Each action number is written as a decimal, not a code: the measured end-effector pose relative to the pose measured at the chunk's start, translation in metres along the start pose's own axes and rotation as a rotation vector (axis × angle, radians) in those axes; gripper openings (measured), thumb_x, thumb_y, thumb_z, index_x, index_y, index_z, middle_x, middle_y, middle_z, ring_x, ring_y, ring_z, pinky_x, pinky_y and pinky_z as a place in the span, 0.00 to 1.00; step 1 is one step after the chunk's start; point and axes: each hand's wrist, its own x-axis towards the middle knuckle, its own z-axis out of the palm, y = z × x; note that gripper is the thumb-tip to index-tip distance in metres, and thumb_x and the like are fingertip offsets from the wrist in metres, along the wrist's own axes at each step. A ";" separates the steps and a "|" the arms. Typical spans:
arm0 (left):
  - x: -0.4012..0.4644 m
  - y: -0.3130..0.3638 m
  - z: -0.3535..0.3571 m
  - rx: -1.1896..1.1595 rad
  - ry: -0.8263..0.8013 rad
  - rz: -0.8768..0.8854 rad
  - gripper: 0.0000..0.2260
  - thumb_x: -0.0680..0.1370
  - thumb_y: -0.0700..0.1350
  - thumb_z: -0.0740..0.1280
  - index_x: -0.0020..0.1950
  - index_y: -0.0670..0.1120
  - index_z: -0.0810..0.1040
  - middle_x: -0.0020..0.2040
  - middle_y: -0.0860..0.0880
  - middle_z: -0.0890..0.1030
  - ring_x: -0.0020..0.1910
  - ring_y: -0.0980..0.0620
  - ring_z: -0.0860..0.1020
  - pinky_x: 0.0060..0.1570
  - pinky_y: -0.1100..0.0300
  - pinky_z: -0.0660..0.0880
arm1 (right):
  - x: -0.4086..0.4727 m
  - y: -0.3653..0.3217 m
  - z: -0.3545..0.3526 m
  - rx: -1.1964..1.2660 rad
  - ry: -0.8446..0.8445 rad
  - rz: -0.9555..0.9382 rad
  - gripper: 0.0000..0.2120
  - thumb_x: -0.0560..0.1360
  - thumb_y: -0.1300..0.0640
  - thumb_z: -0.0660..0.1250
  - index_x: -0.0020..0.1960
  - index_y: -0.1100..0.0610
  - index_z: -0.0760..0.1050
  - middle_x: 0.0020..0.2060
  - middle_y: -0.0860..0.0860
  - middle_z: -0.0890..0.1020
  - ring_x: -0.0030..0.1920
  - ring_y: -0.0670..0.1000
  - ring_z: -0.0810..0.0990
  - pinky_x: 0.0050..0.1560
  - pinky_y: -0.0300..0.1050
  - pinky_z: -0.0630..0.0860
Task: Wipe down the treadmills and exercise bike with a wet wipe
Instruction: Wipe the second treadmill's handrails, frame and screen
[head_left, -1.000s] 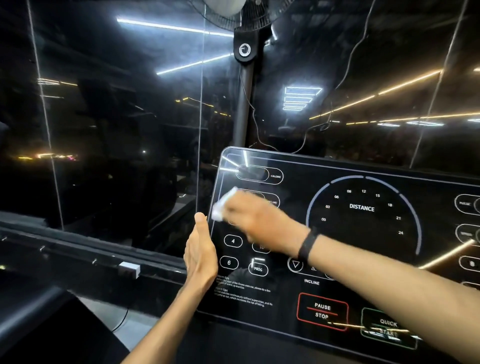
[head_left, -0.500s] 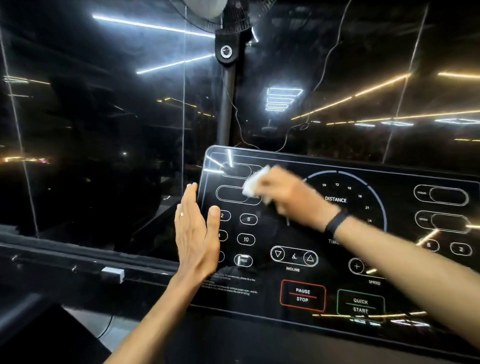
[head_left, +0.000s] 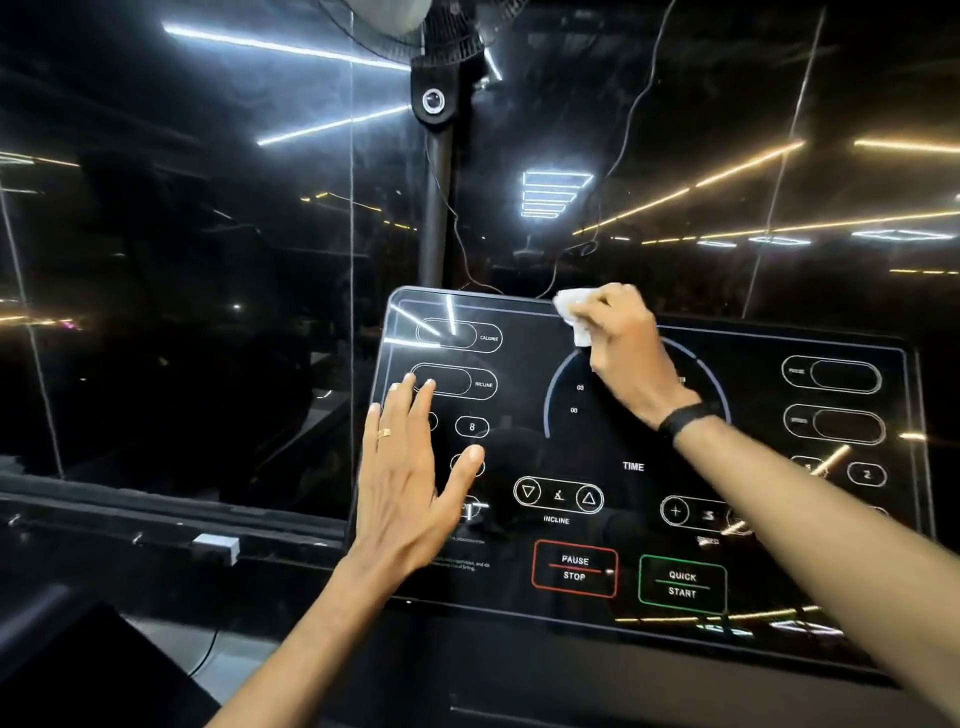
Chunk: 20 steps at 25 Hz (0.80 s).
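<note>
Black glossy glass fills the lower right of the frame: the treadmill console (head_left: 649, 457), its face printed with white outlines. At its upper edge, just above centre frame, the right hand (head_left: 621, 345) has its fingers curled round a crumpled white wet wipe (head_left: 574, 314) and holds it against the panel's top border. Only part of the wipe shows; the rest is tucked under the fingers. That hand and its wrist, with a black wristband (head_left: 685, 418), cover most of the round dial, so only the figures 03 and 00 and the word TIME below it can be read.

On the console's left side the left hand (head_left: 410, 478) lies over the number buttons, fingers straight and slightly spread, thumb stuck out to the right, a ring (head_left: 385, 432) on one finger. Whether the palm actually touches the glass I cannot tell. It hides several buttons; an 8 stays visible beside it.

Lower down, the red PAUSE STOP box (head_left: 574, 568) and the green QUICK START box (head_left: 682, 584) read plainly. The right forearm crosses the speed controls, and the labels on the far-right ovals are too blurred to read, as is the fine print at lower left.

Behind the console a dark fan pole (head_left: 436, 208) rises to a fan head cut off by the top of the frame. Around it, dark glass shows only streaks of reflected ceiling lights.
</note>
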 end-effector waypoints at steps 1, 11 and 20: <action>0.001 0.002 0.002 0.003 -0.005 0.002 0.36 0.81 0.65 0.52 0.81 0.44 0.55 0.82 0.45 0.54 0.81 0.51 0.51 0.80 0.48 0.45 | -0.008 -0.005 0.007 -0.014 0.005 0.107 0.21 0.67 0.78 0.61 0.54 0.63 0.81 0.47 0.59 0.80 0.49 0.61 0.77 0.50 0.56 0.77; 0.096 0.018 0.007 0.071 -0.004 0.142 0.32 0.81 0.62 0.48 0.78 0.43 0.63 0.80 0.45 0.60 0.80 0.51 0.53 0.79 0.49 0.43 | -0.025 0.002 -0.004 0.064 -0.020 0.085 0.22 0.69 0.77 0.63 0.58 0.61 0.81 0.51 0.56 0.81 0.53 0.55 0.77 0.55 0.50 0.77; 0.149 0.058 0.047 0.117 -0.099 0.228 0.34 0.81 0.63 0.44 0.74 0.41 0.68 0.69 0.45 0.75 0.71 0.47 0.69 0.77 0.49 0.51 | -0.045 0.038 -0.038 0.033 0.060 0.133 0.23 0.68 0.76 0.60 0.56 0.60 0.81 0.51 0.54 0.81 0.51 0.52 0.74 0.53 0.52 0.77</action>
